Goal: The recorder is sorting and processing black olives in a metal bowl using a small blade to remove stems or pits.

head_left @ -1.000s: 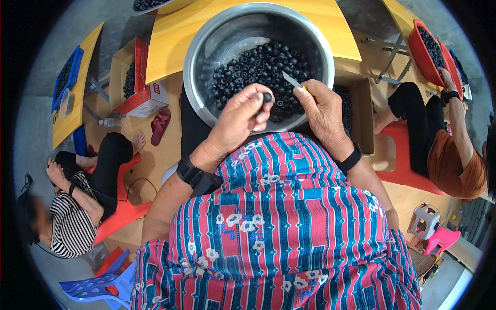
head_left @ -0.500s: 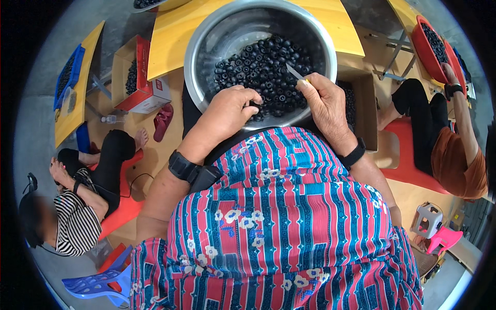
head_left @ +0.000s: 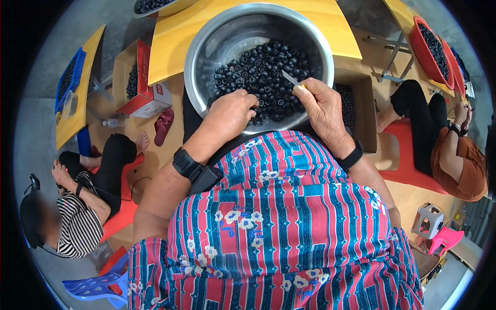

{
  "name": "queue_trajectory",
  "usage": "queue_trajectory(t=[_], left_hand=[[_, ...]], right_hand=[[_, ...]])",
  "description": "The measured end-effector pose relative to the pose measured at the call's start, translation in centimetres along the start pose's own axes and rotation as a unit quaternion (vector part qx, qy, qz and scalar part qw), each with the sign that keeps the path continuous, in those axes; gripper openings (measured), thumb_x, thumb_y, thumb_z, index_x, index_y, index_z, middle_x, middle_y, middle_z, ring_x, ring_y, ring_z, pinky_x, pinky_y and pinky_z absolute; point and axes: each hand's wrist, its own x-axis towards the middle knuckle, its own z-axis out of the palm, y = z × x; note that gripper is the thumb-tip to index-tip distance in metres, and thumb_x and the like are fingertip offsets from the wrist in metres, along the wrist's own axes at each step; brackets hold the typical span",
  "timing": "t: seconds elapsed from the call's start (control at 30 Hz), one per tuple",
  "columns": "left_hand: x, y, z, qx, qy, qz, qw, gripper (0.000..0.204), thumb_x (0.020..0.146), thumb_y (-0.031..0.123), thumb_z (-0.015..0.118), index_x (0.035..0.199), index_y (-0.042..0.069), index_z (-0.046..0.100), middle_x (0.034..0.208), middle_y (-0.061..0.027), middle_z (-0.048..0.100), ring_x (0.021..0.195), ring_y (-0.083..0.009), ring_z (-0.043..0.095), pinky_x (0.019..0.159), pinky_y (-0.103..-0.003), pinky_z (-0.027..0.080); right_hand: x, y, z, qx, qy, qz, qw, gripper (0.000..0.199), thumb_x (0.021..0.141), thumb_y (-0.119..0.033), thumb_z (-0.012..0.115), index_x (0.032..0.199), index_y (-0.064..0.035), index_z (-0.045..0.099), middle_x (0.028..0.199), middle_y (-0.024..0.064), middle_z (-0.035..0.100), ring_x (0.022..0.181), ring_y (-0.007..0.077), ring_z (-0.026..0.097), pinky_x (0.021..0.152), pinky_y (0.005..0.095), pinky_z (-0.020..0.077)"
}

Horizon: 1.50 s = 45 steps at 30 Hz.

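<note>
A wide steel bowl [head_left: 194, 67] stands before me at the yellow table's near edge. Inside lies a heap of small round black pieces [head_left: 263, 72] with ring-like ends. My right hand [head_left: 324, 106], at the bowl's right rim, is closed around a small knife [head_left: 290, 78] with a yellow handle. The pale blade points left and up over the heap. My left hand [head_left: 231, 114] reaches over the near left rim, its fingers curled together among the pieces. Whatever they pinch is hidden under the fingertips.
Under the yellow table [head_left: 341, 36] stand a red and white carton [head_left: 150, 101] and a brown carton [head_left: 368, 113], both with black pieces. A red basin [head_left: 419, 57] of them is at right. Seated people flank me left [head_left: 77, 217] and right [head_left: 460, 165].
My left fingers have curled in further, and the thumb shows less. The knife stays over the heap, slightly shifted. The person at right has drawn a hand back from the red basin.
</note>
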Motion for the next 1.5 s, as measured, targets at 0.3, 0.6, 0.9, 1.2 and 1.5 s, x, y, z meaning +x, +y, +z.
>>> queue_trajectory(t=[0.3, 0.6, 0.9, 1.2, 1.5], left_hand=[[-0.2, 1.0, 0.5, -0.767, -0.066, -0.202, 0.606, 0.023, 0.099, 0.016, 0.060, 0.119, 0.006, 0.055, 0.087, -0.0008, 0.054, 0.061, -0.0023, 0.036, 0.048, -0.016, 0.028], [-0.1, 2.0, 1.4, -0.817, -0.130, -0.167, 0.536, 0.020, 0.100, 0.018, 0.058, 0.114, 0.004, 0.057, 0.087, -0.0003, 0.052, 0.066, -0.0035, 0.043, 0.049, -0.015, 0.033], [-0.3, 1.9, 1.5, -0.813, -0.125, -0.143, 0.551, 0.022, 0.101, 0.021, 0.055, 0.114, 0.003, 0.057, 0.086, -0.0004, 0.053, 0.066, -0.0048, 0.045, 0.050, -0.015, 0.033], [-0.4, 1.4, 1.7, -0.850, -0.096, -0.094, 0.509, 0.020, 0.102, 0.021, 0.052, 0.115, 0.005, 0.055, 0.089, -0.0012, 0.053, 0.067, -0.0049, 0.044, 0.052, -0.016, 0.033], [-0.5, 1.7, 1.7, -0.851, -0.071, -0.086, 0.513, 0.017, 0.103, 0.015, 0.046, 0.115, 0.005, 0.053, 0.093, -0.0016, 0.053, 0.066, -0.0048, 0.042, 0.054, -0.018, 0.033]], right_hand=[[-0.6, 0.0, 0.5, 0.112, -0.029, -0.060, 0.991, 0.033, 0.076, -0.004, 0.079, 0.107, 0.0000, 0.068, 0.098, 0.0125, 0.070, 0.091, 0.0215, 0.067, 0.082, 0.0310, 0.0511], [-0.3, 0.2, 0.7, 0.066, -0.087, -0.079, 0.991, 0.037, 0.075, -0.008, 0.079, 0.109, -0.0004, 0.067, 0.098, 0.0134, 0.069, 0.091, 0.0241, 0.068, 0.081, 0.0308, 0.0516], [-0.3, -0.1, 0.9, 0.115, -0.122, -0.042, 0.985, 0.032, 0.081, -0.013, 0.077, 0.108, -0.0003, 0.068, 0.101, 0.0130, 0.070, 0.091, 0.0210, 0.068, 0.081, 0.0303, 0.0521], [-0.4, -0.7, -0.3, 0.047, -0.079, -0.042, 0.995, 0.026, 0.088, -0.022, 0.069, 0.101, -0.0001, 0.066, 0.085, 0.0156, 0.063, 0.079, 0.0264, 0.063, 0.072, 0.0339, 0.0491], [-0.5, -1.0, -0.1, -0.067, -0.113, -0.132, 0.983, 0.022, 0.086, -0.026, 0.069, 0.089, -0.0054, 0.065, 0.078, 0.0128, 0.059, 0.073, 0.0338, 0.062, 0.063, 0.0411, 0.0484]])
